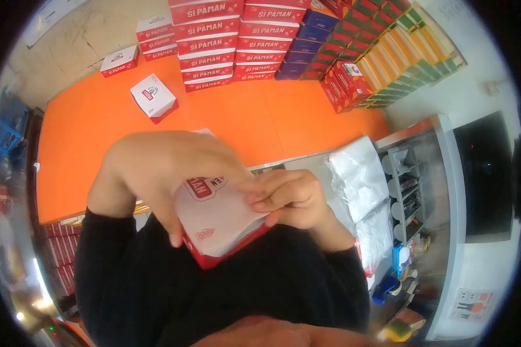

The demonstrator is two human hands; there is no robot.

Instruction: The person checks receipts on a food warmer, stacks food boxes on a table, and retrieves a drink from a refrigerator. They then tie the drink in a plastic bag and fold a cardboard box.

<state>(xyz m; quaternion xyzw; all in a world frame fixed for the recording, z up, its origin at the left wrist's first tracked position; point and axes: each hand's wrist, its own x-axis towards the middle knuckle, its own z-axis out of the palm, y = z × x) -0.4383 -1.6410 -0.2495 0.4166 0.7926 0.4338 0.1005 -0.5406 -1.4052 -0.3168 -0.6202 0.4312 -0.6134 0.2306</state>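
Observation:
Close to my chest I hold a small food box (214, 225) with a white printed top and red sides, tilted toward me. My left hand (168, 159) arches over the far side of the box, with its thumb against the near left edge; some of its fingers are hidden. At the right corner my right hand (286, 199) pinches the lid edge, fingers bent together. A similar closed white-and-red box (151, 97) sits apart on the orange table beyond my left hand.
Stacked red "Si Paman" boxes (208, 43) line the back of the orange table (260, 115). Blue boxes (301, 49) and red-green boxes (344, 87) stand farther right. Clear plastic bags (359, 179) lie right, beside a grey rack (408, 191).

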